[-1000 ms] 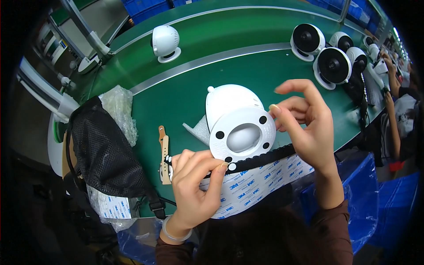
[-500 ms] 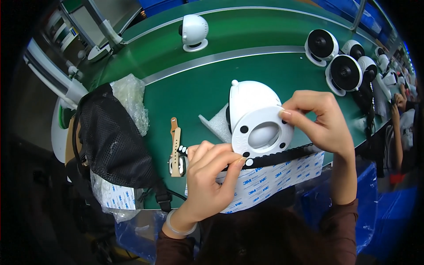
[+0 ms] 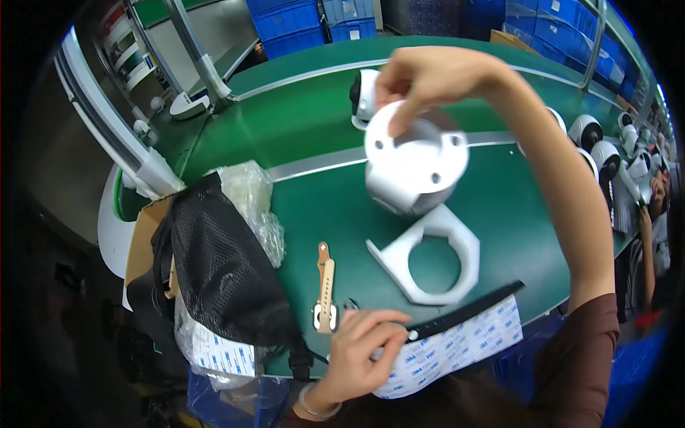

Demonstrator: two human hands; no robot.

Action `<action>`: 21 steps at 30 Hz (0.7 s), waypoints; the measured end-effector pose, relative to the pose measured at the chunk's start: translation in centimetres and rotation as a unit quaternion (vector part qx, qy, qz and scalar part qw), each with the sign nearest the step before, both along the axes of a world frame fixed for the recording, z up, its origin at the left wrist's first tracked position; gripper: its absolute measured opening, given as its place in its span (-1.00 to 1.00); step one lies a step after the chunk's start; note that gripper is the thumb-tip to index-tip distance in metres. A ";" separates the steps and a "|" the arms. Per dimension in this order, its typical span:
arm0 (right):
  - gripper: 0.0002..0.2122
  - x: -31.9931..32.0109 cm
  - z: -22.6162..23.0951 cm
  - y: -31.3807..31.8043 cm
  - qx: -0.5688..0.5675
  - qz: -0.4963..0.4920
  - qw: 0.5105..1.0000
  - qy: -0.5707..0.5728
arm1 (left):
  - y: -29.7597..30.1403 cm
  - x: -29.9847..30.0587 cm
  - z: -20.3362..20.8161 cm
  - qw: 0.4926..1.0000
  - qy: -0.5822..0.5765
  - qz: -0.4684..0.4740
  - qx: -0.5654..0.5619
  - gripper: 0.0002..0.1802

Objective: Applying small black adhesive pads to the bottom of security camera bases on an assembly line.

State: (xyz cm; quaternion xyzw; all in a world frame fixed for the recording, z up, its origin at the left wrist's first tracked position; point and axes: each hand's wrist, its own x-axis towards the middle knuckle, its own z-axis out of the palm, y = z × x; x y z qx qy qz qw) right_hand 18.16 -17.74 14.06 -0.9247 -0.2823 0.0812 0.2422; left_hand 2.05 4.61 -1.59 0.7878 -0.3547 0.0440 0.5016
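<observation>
My right hand (image 3: 432,82) is closed on the rim of a white round security camera (image 3: 410,182), tipped so its ring-shaped base (image 3: 421,158) faces me. Dark round spots sit around that ring; motion blurs it slightly. Below the camera, a white foam holder (image 3: 467,250) with a round opening lies on the green table. My left hand (image 3: 364,349), at the table's near edge, pinches the left end of a sheet of adhesive pads (image 3: 457,346). The sheet has white backing with blue print and a black strip along its far edge. A small white dot shows by the fingertips.
A wristwatch (image 3: 326,314) and a black mesh bag (image 3: 228,250) lie to the left, beside clear plastic wrap (image 3: 253,207). Another white camera (image 3: 365,96) stands on the green conveyor belt (image 3: 300,121). Several more cameras (image 3: 586,132) stand at the right, near another person's hand (image 3: 656,189).
My right hand has lifted the camera up and away toward the conveyor, uncovering the foam holder. My left hand stays at the adhesive sheet. The head view has shifted.
</observation>
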 end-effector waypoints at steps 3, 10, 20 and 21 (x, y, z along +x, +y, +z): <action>-0.79 3.9 -2.8 6.4 -0.125 -0.034 0.955 -0.266 | 0.3 0.4 -0.9 0.999 0.024 -0.019 -0.009 -0.98; -0.95 16.0 -17.6 5.7 -0.074 0.009 0.856 -0.512 | 0.1 0.2 -0.3 0.999 -0.013 -0.023 -0.029 -0.94; -0.63 16.2 -21.3 -0.1 -0.083 0.002 0.943 -0.322 | 0.2 0.7 -1.4 0.997 -0.070 -0.040 -0.012 -0.90; -0.61 16.1 -21.6 -0.2 -0.068 -0.016 0.945 -0.318 | 0.3 0.6 -1.9 0.994 -0.095 -0.053 -0.006 -0.91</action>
